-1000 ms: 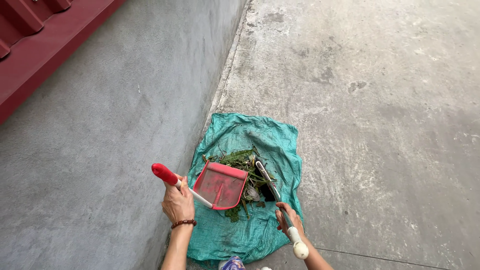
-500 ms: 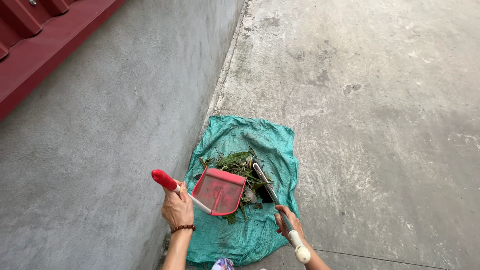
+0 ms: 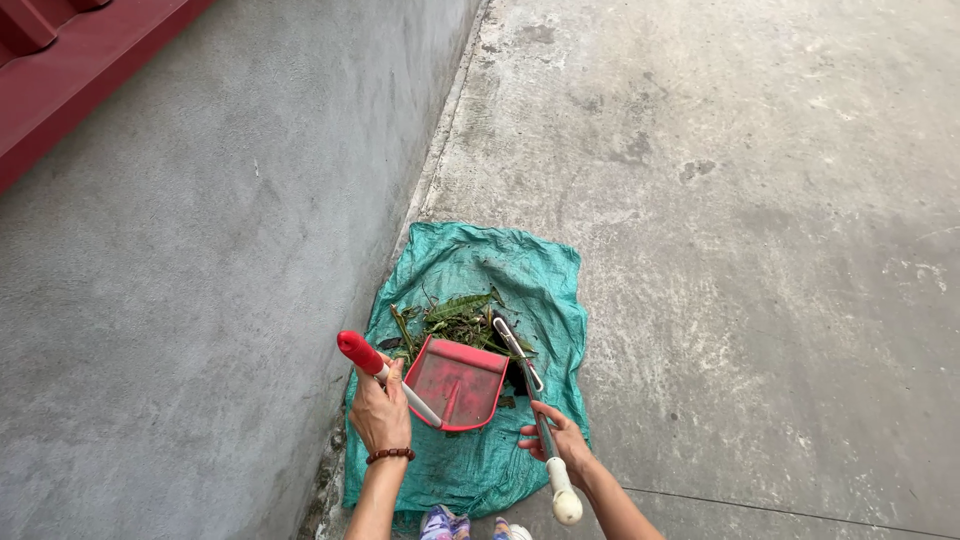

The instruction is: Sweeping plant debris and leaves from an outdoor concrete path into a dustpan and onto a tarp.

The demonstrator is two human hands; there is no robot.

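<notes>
At the far left a grey plastered wall (image 3: 200,280) rises beside the concrete floor (image 3: 760,260). Next to it the left hand (image 3: 379,415) has its grip closed round the white shaft of a red dustpan (image 3: 459,383), whose red handle tip points up and left; the pan sits tilted on a green woven sack (image 3: 520,280) spread flat on the floor. Just beyond the pan's far edge lies a small heap of green leaves and stems (image 3: 458,318). To the right, the right hand (image 3: 558,440) has its grip closed on a white-handled broom (image 3: 540,420), the head touching the heap. The pan looks nearly empty, so the leaves mostly lie ungathered on the sack.
</notes>
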